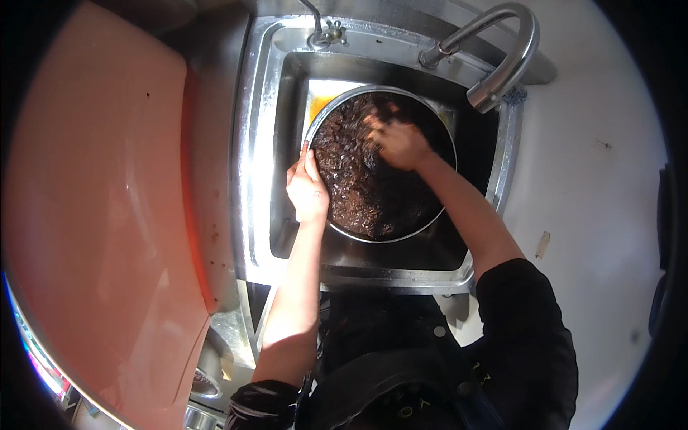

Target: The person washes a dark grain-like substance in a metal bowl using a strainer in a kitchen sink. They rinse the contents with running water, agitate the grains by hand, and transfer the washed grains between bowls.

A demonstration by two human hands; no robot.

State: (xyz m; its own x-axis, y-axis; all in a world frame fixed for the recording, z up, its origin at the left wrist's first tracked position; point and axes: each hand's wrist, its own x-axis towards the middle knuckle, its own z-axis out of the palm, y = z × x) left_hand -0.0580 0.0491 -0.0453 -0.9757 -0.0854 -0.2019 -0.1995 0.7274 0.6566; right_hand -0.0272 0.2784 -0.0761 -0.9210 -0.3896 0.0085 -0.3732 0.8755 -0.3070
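Observation:
A large round metal bowl (453, 145) sits in the basin of a stainless steel sink (371, 271). Dark brown, wet, leafy-looking material (349, 177) in dark liquid fills much of it; what exactly it is cannot be made out. My left hand (307, 185) grips the bowl's left rim, thumb and fingers on either side of the edge. Inside the bowl, at its upper right, my right hand (400, 141) is among the dark material. Motion blurs its fingers, so I cannot tell whether they are closed on any of it.
A curved steel faucet (508, 59) arches over the sink's upper right corner. Behind the basin stand a valve handle (336, 32) and a thin pipe. A pinkish-orange panel (102, 215) rises at left, and a white wall (580, 188) borders the right. Metal containers (207, 371) lie low at left.

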